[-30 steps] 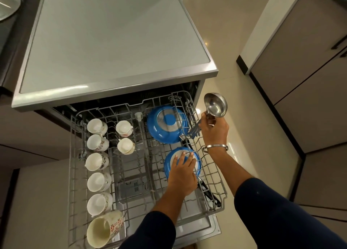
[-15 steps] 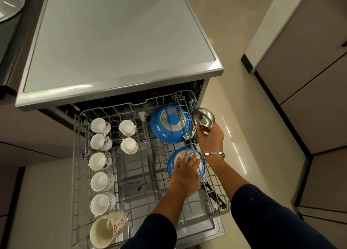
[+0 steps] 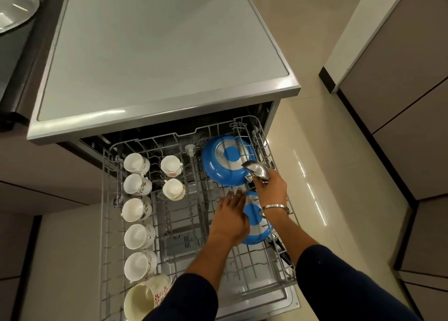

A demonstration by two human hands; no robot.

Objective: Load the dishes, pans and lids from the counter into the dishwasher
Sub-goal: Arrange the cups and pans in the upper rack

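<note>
Head view: right hand [image 3: 271,185], grasping the ladle [image 3: 256,170], is lowering it onto the far pan [image 3: 226,162]; left hand [image 3: 231,215], fingers relaxed, is lifting off the near pan [image 3: 255,226]; loading is nearing placement.

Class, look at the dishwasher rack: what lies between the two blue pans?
In the head view, the right hand holding the steel ladle lies between the far blue pan and the near blue pan.

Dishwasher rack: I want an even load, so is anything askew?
Mostly tidy. The cups stand in rows, but the large mug at the near left corner lies tipped on its side.
</note>
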